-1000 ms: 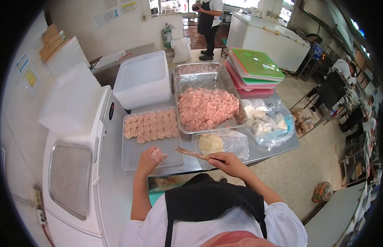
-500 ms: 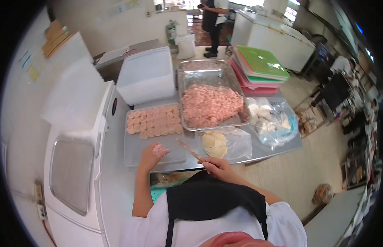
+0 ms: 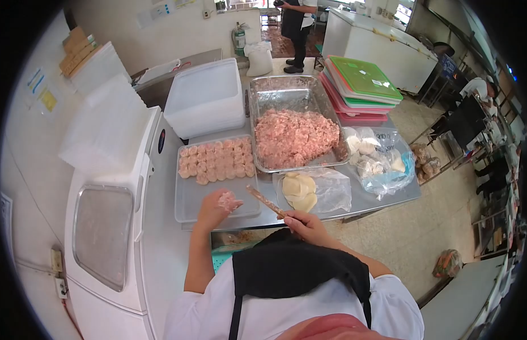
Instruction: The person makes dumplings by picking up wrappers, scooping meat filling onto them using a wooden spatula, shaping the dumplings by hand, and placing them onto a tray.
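My left hand (image 3: pixel 215 209) is curled over the front part of a shallow clear tray (image 3: pixel 190 203), with pinkish filling (image 3: pixel 226 200) in its grasp. Rows of small meat-filled pieces (image 3: pixel 216 159) fill the back of that tray. In my right hand (image 3: pixel 306 225) is a flat wooden spatula (image 3: pixel 264 202), its meat-smeared tip pointing toward my left hand without touching it. Round pale dough wrappers (image 3: pixel 299 191) lie on a plastic bag (image 3: pixel 335 191) just beyond my right hand. Behind them a deep metal pan (image 3: pixel 285 83) holds a mound of ground meat (image 3: pixel 296 137).
Stacked clear bins (image 3: pixel 204 96) stand at the table's back left, and coloured lids (image 3: pixel 365 77) at the back right. Bagged dough (image 3: pixel 368 161) lies to the right. A white freezer (image 3: pixel 113 226) adjoins the table's left side. Another person (image 3: pixel 296 34) stands beyond.
The view has shifted, moving the table up and slightly right in it. The top wrappers lie more spread out than a second ago. Both hands keep their holds.
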`<state>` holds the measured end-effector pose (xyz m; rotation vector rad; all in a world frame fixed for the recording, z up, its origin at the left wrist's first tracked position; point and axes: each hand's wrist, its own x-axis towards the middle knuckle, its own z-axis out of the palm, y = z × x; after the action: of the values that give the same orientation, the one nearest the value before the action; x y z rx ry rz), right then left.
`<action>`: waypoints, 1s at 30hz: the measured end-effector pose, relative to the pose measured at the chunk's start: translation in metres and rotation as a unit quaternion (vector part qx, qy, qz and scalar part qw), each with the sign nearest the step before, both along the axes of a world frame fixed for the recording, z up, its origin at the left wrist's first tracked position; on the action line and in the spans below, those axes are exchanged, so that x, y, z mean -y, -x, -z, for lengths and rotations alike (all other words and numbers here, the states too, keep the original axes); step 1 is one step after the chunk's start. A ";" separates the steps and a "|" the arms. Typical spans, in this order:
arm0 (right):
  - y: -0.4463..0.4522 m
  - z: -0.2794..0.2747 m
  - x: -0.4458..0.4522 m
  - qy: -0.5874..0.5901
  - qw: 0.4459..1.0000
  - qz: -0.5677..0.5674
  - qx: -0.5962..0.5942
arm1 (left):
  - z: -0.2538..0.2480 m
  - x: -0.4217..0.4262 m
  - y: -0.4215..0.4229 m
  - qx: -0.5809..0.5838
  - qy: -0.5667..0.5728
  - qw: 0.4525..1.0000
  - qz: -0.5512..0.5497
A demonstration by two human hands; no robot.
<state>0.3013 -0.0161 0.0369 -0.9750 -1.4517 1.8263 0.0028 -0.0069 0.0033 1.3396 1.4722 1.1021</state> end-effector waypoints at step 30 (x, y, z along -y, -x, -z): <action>-0.036 -0.063 -0.040 -0.400 0.893 -0.042 0.204 | -0.062 -0.020 -0.069 0.033 -0.061 0.984 0.166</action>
<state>0.3378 0.0242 0.1003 -0.8721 -2.2590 0.8960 0.0722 0.0127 0.0650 1.5522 1.0976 1.0196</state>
